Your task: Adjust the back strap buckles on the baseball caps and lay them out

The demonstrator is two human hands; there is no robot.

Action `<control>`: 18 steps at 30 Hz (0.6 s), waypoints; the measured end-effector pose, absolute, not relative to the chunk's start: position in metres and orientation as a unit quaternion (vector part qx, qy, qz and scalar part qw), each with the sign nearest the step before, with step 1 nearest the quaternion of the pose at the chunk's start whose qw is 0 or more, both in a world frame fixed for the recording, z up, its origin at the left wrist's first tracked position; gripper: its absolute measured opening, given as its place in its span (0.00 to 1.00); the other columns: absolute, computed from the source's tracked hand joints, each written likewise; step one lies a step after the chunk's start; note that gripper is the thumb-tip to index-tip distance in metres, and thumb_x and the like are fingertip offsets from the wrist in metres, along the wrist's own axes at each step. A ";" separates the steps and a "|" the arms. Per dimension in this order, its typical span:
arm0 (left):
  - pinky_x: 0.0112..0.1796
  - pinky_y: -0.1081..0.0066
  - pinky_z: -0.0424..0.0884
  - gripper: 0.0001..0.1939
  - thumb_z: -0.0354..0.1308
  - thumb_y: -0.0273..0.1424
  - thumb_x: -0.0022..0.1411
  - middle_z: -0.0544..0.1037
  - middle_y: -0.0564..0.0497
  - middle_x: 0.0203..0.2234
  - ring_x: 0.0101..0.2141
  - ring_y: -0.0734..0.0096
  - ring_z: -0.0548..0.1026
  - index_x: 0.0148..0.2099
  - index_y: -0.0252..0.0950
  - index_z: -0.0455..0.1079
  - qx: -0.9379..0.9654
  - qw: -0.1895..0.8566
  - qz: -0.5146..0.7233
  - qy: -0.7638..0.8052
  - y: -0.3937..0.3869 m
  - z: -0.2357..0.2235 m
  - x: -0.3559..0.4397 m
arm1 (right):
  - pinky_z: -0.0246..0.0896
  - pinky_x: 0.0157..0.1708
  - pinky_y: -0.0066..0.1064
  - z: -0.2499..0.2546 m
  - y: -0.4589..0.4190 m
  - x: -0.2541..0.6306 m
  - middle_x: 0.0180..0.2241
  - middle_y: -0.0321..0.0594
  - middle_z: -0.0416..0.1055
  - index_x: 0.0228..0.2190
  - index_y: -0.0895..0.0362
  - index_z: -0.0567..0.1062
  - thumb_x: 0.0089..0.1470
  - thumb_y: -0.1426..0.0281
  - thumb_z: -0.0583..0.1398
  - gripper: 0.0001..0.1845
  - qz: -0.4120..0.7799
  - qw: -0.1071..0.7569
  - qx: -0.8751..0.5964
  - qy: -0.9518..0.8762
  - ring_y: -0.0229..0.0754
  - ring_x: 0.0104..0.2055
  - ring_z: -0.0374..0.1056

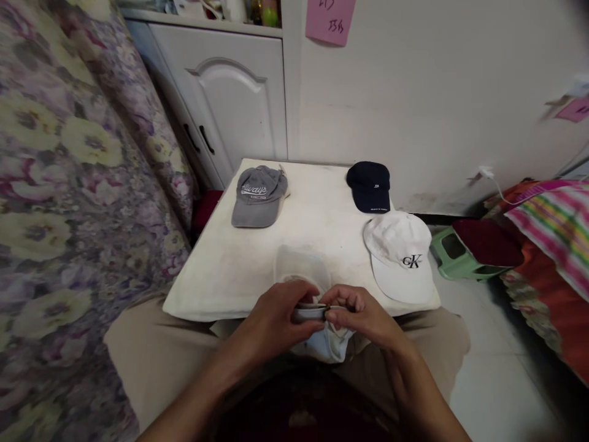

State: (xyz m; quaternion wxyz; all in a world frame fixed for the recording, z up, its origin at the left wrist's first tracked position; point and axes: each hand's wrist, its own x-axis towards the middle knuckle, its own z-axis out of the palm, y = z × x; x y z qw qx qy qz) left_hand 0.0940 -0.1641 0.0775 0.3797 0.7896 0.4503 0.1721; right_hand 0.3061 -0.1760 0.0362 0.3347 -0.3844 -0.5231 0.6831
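A pale cap lies at the near edge of the cream-topped table, its brim on the surface and its crown hanging towards my lap. My left hand is closed on the cap's back strap, thumb and fingers on either side of the band. Pinched at the strap's dark buckle end is my right hand. Exactly how the strap sits in the buckle is too small to tell. Farther off lie a grey cap with white lettering, a navy cap and a white cap with a black logo.
The cream table stands against a wall and a white cabinet. A flowered curtain hangs at the left. To the right are a green stool with a red top and a bed with an orange cover.
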 end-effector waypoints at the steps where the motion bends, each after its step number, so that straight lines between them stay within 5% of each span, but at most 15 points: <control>1: 0.39 0.66 0.65 0.17 0.67 0.32 0.53 0.78 0.50 0.38 0.40 0.59 0.74 0.46 0.39 0.70 0.801 0.347 0.182 0.452 -0.167 0.076 0.098 | 0.52 0.24 0.25 0.036 -0.176 0.306 0.22 0.31 0.67 0.35 0.59 0.74 0.51 0.58 0.68 0.18 0.688 0.338 -0.378 -0.519 0.32 0.23 0.59; 5: 0.43 0.64 0.64 0.13 0.61 0.28 0.59 0.78 0.48 0.42 0.44 0.59 0.74 0.47 0.39 0.68 0.828 0.311 0.192 0.426 -0.173 0.068 0.106 | 0.51 0.24 0.24 0.033 -0.175 0.303 0.23 0.30 0.67 0.33 0.58 0.72 0.50 0.59 0.69 0.18 0.703 0.350 -0.365 -0.500 0.31 0.23 0.59; 10: 0.35 0.70 0.64 0.07 0.57 0.28 0.62 0.77 0.54 0.34 0.34 0.68 0.74 0.44 0.40 0.67 0.784 0.396 0.188 0.440 -0.168 0.064 0.099 | 0.50 0.23 0.23 0.032 -0.173 0.304 0.22 0.31 0.67 0.34 0.59 0.72 0.53 0.60 0.67 0.16 0.695 0.352 -0.366 -0.509 0.31 0.23 0.59; 18: 0.33 0.73 0.63 0.15 0.54 0.21 0.55 0.74 0.56 0.33 0.33 0.70 0.71 0.44 0.40 0.67 0.755 0.470 0.181 0.419 -0.157 0.072 0.087 | 0.57 0.25 0.25 0.032 -0.171 0.314 0.22 0.34 0.69 0.30 0.59 0.73 0.55 0.58 0.65 0.16 0.678 0.337 -0.372 -0.536 0.33 0.24 0.62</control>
